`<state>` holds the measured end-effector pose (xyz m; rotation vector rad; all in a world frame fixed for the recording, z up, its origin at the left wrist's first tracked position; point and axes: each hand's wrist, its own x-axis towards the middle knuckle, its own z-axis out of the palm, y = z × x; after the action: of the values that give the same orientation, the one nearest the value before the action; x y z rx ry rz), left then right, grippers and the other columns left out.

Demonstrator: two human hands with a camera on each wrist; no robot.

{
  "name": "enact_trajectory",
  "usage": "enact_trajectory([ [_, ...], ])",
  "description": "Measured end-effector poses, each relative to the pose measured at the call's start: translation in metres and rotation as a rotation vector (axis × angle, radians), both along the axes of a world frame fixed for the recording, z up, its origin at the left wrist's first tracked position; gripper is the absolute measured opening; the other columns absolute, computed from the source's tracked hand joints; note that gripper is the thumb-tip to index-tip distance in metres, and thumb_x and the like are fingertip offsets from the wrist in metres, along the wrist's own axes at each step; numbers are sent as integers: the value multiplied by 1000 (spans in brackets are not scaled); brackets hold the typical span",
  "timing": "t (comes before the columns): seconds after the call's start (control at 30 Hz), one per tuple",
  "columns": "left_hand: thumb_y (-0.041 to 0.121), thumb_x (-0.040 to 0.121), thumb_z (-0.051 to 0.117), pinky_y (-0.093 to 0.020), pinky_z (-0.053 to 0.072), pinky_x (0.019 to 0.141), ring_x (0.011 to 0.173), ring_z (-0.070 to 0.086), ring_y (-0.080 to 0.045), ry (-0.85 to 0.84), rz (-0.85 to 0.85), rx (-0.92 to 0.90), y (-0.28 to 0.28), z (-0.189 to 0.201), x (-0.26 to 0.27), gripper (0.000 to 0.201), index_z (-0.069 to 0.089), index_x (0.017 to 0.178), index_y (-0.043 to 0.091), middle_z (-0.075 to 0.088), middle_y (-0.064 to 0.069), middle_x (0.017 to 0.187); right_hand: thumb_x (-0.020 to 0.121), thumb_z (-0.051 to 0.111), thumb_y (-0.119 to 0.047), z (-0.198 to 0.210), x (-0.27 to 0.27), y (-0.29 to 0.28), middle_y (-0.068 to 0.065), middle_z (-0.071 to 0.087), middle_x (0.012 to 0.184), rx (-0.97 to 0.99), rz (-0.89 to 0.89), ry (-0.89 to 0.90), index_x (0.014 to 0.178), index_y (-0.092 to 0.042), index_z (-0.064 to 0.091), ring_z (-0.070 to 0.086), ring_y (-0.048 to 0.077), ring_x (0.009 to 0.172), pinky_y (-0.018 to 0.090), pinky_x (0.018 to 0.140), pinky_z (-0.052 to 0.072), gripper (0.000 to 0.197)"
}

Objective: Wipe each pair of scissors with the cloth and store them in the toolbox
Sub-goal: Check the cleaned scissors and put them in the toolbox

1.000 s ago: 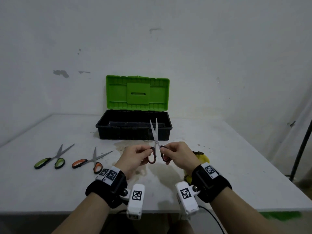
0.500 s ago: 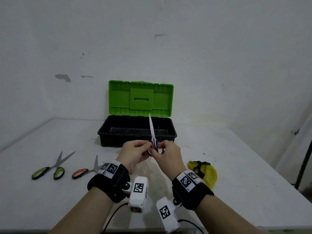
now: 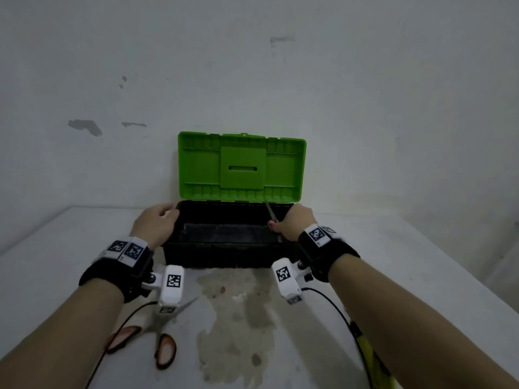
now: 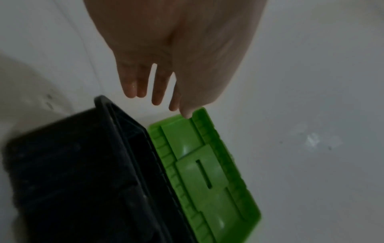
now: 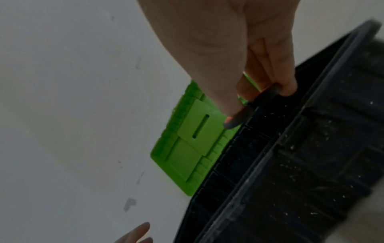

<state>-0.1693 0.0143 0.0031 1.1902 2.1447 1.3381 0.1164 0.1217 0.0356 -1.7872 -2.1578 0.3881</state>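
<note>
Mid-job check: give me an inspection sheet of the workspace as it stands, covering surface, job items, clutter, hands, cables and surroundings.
Surface: white table, with a brownish stain in front of the toolbox.
Job's things: toolbox open, green lid upright; one pair of scissors held over its right end; orange-handled scissors on the table near the left forearm; yellow cloth partly hidden by the right forearm.
Clutter: nothing seen.
Hands: left hand at the toolbox's left end, fingers straight, holding nothing; right hand grips the scissors by the handle.
Cables: black cables run from the wrist cameras toward the near table edge.
Surroundings: white wall with scuffs.
</note>
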Motion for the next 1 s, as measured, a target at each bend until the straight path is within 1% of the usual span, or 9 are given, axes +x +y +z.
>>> enact_trajectory([
  [0.07, 47, 82, 55, -44, 44, 107, 120, 59, -36, 40, 28, -125, 9, -14, -19, 64, 62, 132, 8, 63, -18, 132, 77, 76, -51, -12, -15, 16, 5, 58, 73, -84, 1, -31, 66, -10, 50, 57, 22, 67, 25, 45, 38, 49],
  [0.17, 26, 88, 61, -49, 54, 94, 99, 68, -39, -21, 6, -131, 19, -31, -41, 37, 72, 104, -5, 73, -22, 103, 75, 78, -49, -28, -34, 33, 6, 57, 79, -123, -5, -67, 64, -12, 45, 55, 24, 74, 28, 63, 46, 50],
  [0.27, 9, 90, 66, -50, 56, 93, 92, 71, -34, -134, 16, -87, 22, -40, -50, 19, 74, 104, -1, 74, -17, 97, 64, 82, -55, -49, -58, 51, 9, 65, 83, -157, -44, -132, 65, -10, 51, 63, 30, 83, 39, 82, 54, 54],
  [0.37, 4, 90, 68, -43, 55, 93, 89, 69, -31, -168, 12, -65, 25, -45, -51, 18, 73, 106, -2, 72, -15, 94, 41, 80, -64, -80, -73, 86, 21, 69, 76, -182, -94, -245, 73, -7, 67, 67, 43, 78, 61, 78, 53, 68],
  [0.53, 3, 89, 68, -49, 55, 94, 90, 70, -34, -216, 9, -46, 26, -48, -54, 20, 72, 107, -5, 73, -17, 93, 12, 68, -74, -114, -88, 124, 19, 69, 76, -274, -39, -295, 64, -12, 62, 66, 43, 75, 66, 79, 48, 82],
  [0.67, 0, 92, 65, -36, 58, 80, 83, 67, -30, -242, 0, -35, 26, -49, -52, 21, 69, 111, -7, 70, -17, 94, 43, 73, -54, -91, -85, 94, 20, 70, 85, -273, 64, -304, 69, -13, 67, 67, 40, 80, 62, 81, 50, 48],
  [0.77, 1, 93, 63, -25, 58, 60, 75, 63, -25, -237, 8, -30, 23, -47, -48, 19, 69, 111, -5, 68, -17, 93, 63, 73, -40, -76, -77, 71, 18, 70, 97, -271, 71, -222, 77, -10, 69, 62, 28, 81, 43, 85, 48, 33],
  [0.87, 11, 94, 64, -40, 57, 83, 88, 66, -31, -140, 32, -22, 14, -43, -45, 25, 70, 116, 1, 71, -15, 104, 75, 72, -40, -46, -64, 34, 13, 65, 80, -176, 38, -90, 76, -6, 61, 61, 29, 72, 35, 73, 52, 36],
  [1.0, 24, 94, 62, -45, 45, 107, 117, 61, -31, 2, 23, 8, -15, -23, -19, 38, 64, 128, 7, 66, -13, 128, 89, 58, -37, -16, -27, -32, 11, 68, 92, 13, 69, 13, 92, -9, 69, 65, 31, 81, 38, 76, 56, 30],
])
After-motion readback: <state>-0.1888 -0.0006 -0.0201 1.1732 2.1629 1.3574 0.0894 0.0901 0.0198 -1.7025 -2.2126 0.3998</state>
